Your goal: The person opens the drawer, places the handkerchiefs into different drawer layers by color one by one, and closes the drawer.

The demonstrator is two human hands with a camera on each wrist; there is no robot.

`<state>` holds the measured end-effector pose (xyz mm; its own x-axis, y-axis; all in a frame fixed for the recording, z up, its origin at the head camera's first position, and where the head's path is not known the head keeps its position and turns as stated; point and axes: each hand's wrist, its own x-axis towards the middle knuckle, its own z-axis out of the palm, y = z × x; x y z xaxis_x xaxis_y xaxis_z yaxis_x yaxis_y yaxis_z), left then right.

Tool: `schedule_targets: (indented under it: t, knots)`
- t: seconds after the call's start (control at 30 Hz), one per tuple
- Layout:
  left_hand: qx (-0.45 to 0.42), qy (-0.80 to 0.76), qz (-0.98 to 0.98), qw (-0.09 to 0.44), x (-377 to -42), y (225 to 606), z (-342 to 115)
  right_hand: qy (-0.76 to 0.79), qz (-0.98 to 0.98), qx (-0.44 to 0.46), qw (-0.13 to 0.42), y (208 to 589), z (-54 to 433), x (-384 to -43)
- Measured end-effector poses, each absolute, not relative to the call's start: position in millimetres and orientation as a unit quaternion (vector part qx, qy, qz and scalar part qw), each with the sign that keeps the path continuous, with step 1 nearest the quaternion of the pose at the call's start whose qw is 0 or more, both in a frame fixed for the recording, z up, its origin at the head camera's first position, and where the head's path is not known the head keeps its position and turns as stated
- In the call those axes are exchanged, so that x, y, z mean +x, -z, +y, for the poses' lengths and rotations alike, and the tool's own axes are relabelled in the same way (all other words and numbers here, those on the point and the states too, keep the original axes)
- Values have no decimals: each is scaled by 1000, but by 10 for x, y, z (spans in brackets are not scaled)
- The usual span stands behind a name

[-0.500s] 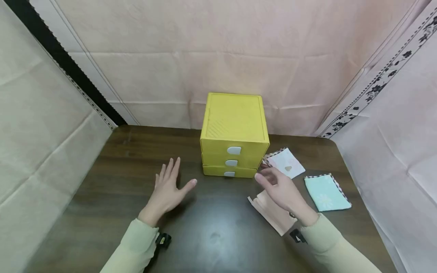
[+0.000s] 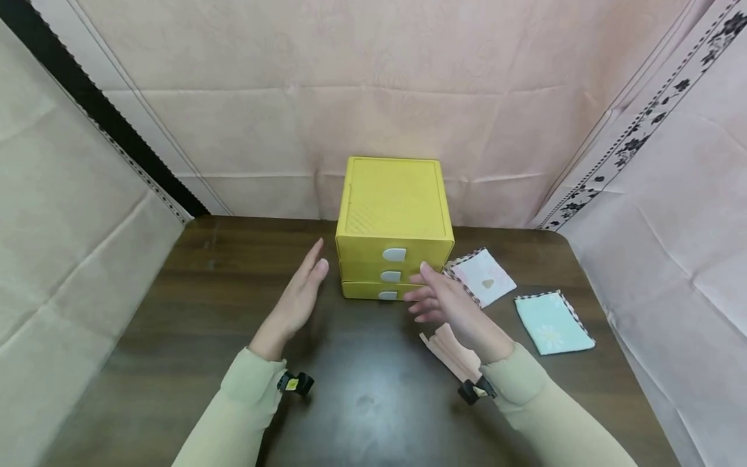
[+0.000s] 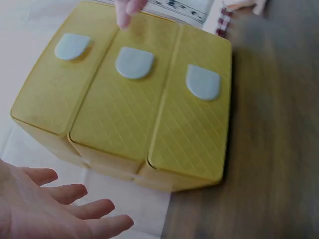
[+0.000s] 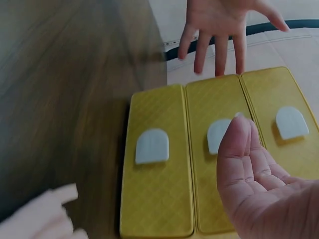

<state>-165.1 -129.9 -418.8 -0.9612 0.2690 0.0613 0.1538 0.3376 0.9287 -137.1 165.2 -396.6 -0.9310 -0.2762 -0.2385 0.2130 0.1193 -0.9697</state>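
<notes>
A yellow cabinet (image 2: 397, 201) with three stacked drawers stands at the back of the table, each drawer with a white rounded pull. Left of it my left hand (image 2: 294, 301) is held up, fingers extended and palm turned inward, holding nothing. My right hand (image 2: 455, 311) hovers before the cabinet's right front corner, thumb up, fingers loosely extended. In the right wrist view the right fingertips (image 4: 239, 132) overlap the middle drawer's pull. Under the right hand lies a folded pink cloth (image 2: 446, 347), partly hidden by the forearm.
A white folded cloth (image 2: 490, 279) with a heart lies beside the cabinet's right side. Farther right is a mint folded cloth (image 2: 551, 324) with a checked edge. Pale fabric (image 2: 280, 117) hangs behind the dark wooden table (image 2: 362, 402) and along both sides.
My right hand has moved left from beside the cloths to in front of the cabinet, and its fingers have straightened. My left hand has turned its palm inward and moved slightly right.
</notes>
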Motion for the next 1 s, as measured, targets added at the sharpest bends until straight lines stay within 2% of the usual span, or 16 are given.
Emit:
schedule_targets:
  t: [0.43,0.77,1.0]
  knots:
    - [166,-658,729,93,-1868,3891,-1084,721,663,3,202,3883,1347,-1535]
    - [115,-667,728,108,-2042,3871,-1034,749,638,54,171,3840,1215,-1617]
    - [69,-687,710,139,-2146,3810,-1053,750,635,92,157,3879,1126,-1643]
